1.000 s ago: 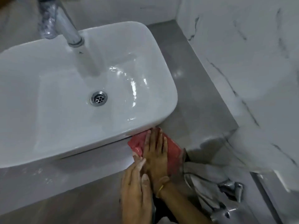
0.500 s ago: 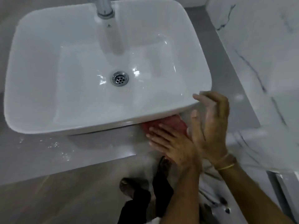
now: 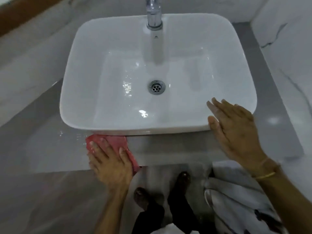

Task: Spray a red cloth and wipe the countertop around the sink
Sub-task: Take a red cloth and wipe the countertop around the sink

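Note:
A red cloth [image 3: 116, 141] lies flat on the grey countertop [image 3: 168, 149], tucked against the front left of the white sink [image 3: 81, 68]. My left hand [image 3: 109, 162] presses down on the cloth with fingers spread, covering most of it. My right hand [image 3: 233, 129] hovers open at the sink's front right corner, fingers apart, holding nothing. No spray bottle is in view.
A chrome tap [image 3: 154, 14] stands at the back of the sink, a drain [image 3: 156, 86] in its middle. Marble walls [image 3: 287, 56] close in on the right and behind. Water drops [image 3: 67, 134] speckle the counter at left. A white cloth [image 3: 236, 191] hangs below right.
My left hand has slid the red cloth leftward along the counter under the sink's front edge. My right hand has lifted off it and moved to the sink's right corner.

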